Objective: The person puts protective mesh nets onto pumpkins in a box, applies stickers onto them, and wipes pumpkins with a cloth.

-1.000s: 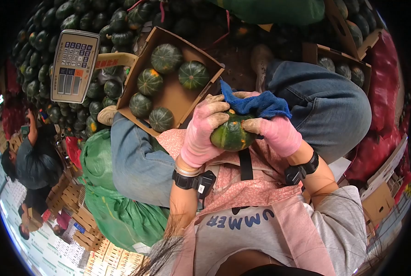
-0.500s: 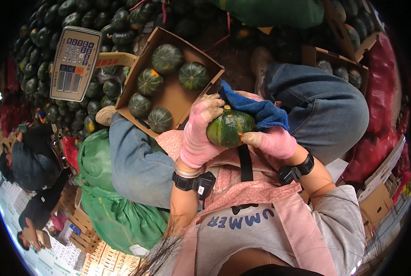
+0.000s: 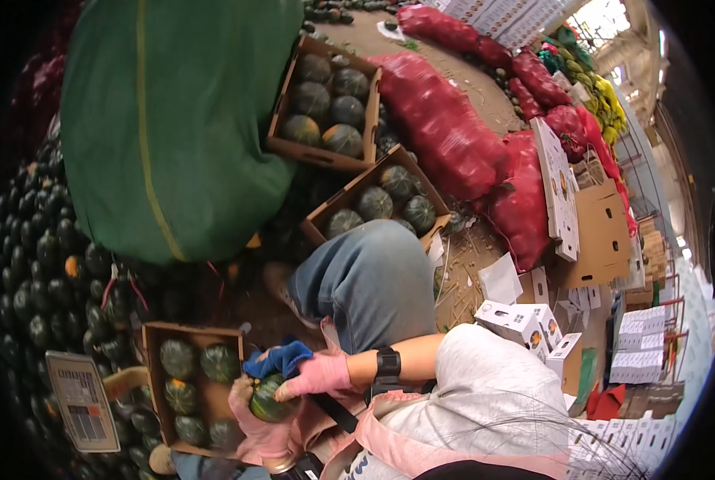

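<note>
A green pumpkin (image 3: 271,400) is held between my two pink-gloved hands, low in the view. My left hand (image 3: 257,424) has its fingers wrapped round the pumpkin's side nearest the open box. My right hand (image 3: 317,374) grips the other side, thumb on the skin, with a blue cloth (image 3: 280,359) bunched at its fingers. Beside the hands, a cardboard box (image 3: 236,340) holds several dark green pumpkins (image 3: 179,359).
A scale display (image 3: 83,402) stands left of the box, before a heap of pumpkins (image 3: 29,296). Two more boxes of pumpkins (image 3: 311,100) lie ahead, near a big green sack (image 3: 189,120), red net sacks (image 3: 437,120) and flattened cardboard (image 3: 593,240).
The view has swung to the right, so the hands and box now appear lower left. The pumpkin and blue cloth are still in the hands.
</note>
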A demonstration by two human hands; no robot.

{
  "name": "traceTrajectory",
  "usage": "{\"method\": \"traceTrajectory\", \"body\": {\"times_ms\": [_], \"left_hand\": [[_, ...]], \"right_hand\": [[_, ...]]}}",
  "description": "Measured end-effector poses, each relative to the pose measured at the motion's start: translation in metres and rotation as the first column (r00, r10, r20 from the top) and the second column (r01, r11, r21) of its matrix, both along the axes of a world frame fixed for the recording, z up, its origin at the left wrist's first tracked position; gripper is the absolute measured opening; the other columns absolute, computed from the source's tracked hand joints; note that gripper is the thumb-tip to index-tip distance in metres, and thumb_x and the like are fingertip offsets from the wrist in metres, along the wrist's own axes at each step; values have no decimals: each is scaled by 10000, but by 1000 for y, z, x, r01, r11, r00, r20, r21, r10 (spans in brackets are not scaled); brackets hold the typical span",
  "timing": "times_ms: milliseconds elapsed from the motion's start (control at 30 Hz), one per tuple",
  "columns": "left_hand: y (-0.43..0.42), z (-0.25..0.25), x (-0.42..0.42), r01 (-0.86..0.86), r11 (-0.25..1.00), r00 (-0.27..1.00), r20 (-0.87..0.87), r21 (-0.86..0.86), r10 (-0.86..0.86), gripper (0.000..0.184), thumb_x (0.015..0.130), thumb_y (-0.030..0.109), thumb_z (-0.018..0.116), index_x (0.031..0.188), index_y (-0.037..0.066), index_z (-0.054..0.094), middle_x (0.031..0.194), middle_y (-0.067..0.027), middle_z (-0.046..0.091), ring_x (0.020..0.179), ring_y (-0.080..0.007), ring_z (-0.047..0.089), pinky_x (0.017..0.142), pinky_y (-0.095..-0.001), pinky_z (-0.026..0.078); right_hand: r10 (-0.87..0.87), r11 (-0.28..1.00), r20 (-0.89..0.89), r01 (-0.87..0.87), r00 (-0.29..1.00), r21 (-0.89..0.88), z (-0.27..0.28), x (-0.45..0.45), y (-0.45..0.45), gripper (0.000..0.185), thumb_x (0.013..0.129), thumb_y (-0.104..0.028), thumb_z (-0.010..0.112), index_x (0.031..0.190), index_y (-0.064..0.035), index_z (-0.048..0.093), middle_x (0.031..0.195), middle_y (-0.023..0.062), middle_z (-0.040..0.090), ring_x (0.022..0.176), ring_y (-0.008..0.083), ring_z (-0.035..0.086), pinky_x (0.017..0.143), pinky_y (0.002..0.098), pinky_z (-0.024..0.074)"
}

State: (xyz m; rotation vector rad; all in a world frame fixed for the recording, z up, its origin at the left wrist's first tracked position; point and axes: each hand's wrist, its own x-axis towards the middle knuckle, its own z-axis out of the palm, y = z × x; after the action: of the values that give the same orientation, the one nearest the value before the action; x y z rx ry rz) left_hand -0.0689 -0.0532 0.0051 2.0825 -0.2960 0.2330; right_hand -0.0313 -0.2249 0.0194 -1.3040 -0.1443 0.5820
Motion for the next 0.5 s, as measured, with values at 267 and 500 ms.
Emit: {"method": "traceTrajectory", "body": {"times_ms": [267,500], "left_hand": [[-8,6,-3,-108,978,964,-261,-178,59,928,447,166,932,1193,85,385,1142,-98,479,1020,-233,524,930,-350,438],[-19,30,1,-273,907,892,-437,-321,114,964,405,159,948,1188,86,390,1130,-81,487,1012,-213,518,911,-336,452]], "right_hand": [[98,986,-57,-89,994,144,-9,-3,-7,671,774,-173,735,1358,-75,421,1248,46,494,1187,157,428,1022,310,343],[84,996,39,-86,996,26,-14,-4,-1,712,808,-198,711,1407,-90,342,1260,49,479,1187,151,422,1030,320,338]]}}
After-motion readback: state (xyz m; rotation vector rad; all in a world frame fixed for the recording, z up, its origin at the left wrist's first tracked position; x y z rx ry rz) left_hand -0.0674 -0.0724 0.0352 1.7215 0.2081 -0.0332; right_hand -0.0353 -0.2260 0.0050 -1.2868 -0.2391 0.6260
